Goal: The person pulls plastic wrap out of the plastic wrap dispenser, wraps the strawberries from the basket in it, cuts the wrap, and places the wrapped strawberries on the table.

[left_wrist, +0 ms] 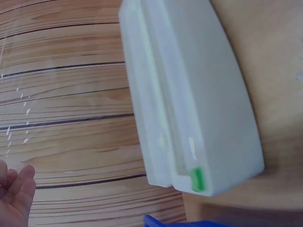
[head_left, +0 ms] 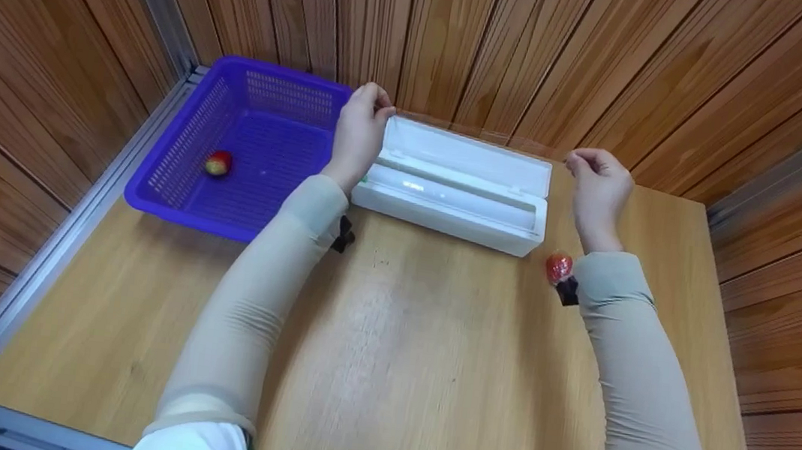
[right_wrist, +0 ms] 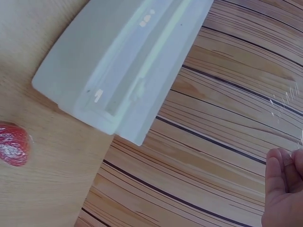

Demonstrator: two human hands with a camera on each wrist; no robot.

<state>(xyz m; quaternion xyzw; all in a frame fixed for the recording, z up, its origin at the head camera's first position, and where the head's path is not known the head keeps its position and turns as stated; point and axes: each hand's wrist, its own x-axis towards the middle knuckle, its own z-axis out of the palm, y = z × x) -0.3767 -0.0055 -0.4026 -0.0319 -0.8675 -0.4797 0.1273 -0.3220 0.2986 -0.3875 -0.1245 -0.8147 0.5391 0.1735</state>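
Observation:
Between my two raised hands stretches a sheet of clear cling film, seen mostly by its glints. My left hand pinches one corner between thumb and fingertips, near the basket's right rim. The other end is pinched by my right hand, off the right end of the dispenser. A white cling film dispenser lies below and between them, its lid raised at the back. Inside it shows a shiny roll. In the left wrist view a green tab marks the dispenser's end.
A purple basket stands at the back left with a small red and yellow fruit inside. A red fruit wrapped in clear film lies on the table by my right wrist. Wood-panelled walls close off the back and sides.

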